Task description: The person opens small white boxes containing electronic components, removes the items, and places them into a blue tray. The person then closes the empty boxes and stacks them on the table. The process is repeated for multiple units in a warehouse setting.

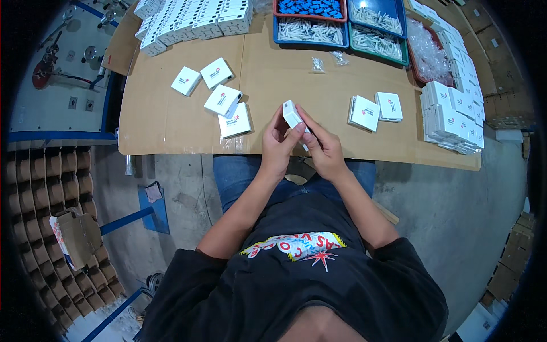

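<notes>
Just over the near edge of the cardboard-covered table, a small white box (291,113) is held on its edge between both hands. My left hand (277,145) grips it from the left, with the thumb across its near side. My right hand (323,147) closes on it from the right, fingers along its side. A thin white part shows below the box between the hands; I cannot make out what it is. To the left lie several loose white boxes, the nearest box (235,122) partly under another box (223,100). Right of my hands are more flat white boxes (363,113).
White boxes are stacked at the far left (199,20) and right (453,119). Trays at the back hold blue pieces (310,8) and white plugs (310,31). Two small clear bags (317,65) lie before them. A red tray of clear bags (427,54) stands far right.
</notes>
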The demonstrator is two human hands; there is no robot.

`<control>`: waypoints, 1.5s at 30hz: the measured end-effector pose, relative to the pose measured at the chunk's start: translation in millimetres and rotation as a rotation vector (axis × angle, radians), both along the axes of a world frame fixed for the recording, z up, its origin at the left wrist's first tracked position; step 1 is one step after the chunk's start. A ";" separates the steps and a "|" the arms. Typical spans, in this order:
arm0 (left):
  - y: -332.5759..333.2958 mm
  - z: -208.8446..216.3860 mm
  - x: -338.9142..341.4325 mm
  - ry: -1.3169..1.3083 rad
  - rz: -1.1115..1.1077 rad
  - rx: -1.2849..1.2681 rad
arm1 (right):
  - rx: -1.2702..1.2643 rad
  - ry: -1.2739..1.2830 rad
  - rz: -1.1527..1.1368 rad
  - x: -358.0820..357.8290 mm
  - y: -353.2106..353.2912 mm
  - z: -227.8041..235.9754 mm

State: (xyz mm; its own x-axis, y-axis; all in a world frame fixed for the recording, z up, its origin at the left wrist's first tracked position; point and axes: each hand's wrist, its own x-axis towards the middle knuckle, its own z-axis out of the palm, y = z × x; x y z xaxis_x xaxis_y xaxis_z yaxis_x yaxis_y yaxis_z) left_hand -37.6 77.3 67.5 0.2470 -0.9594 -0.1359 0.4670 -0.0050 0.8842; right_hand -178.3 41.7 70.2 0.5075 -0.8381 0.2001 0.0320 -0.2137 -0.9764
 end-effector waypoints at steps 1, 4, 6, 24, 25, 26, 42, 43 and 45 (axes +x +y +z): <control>-0.7 1.2 -0.9 -0.028 0.015 -0.036 | -0.037 0.003 -0.007 0.5 0.3 0.6; 2.2 3.3 -3.6 -0.004 0.021 -0.050 | -0.136 0.022 -0.029 1.8 1.4 1.9; 1.9 1.4 -2.9 -0.023 0.017 -0.061 | -0.189 0.048 -0.049 2.6 2.5 3.1; 2.2 1.7 -8.9 -0.025 0.004 -0.032 | -0.170 0.025 -0.136 4.9 6.7 2.8; 1.6 1.7 -8.0 -0.023 0.001 -0.026 | -0.167 0.028 -0.135 5.2 6.6 2.7; 1.6 2.4 -8.1 -0.025 0.005 -0.025 | -0.164 0.031 -0.134 5.2 6.9 2.6; 1.7 -3.4 -11.3 -0.019 0.012 -0.006 | 0.036 -0.047 -0.111 1.7 8.0 -2.7; 2.5 -4.5 -11.0 -0.022 0.008 -0.002 | 0.019 -0.027 -0.106 1.0 7.8 -1.2; 3.5 -5.3 -11.6 -0.016 0.020 0.010 | -0.013 0.015 -0.096 0.0 7.3 3.1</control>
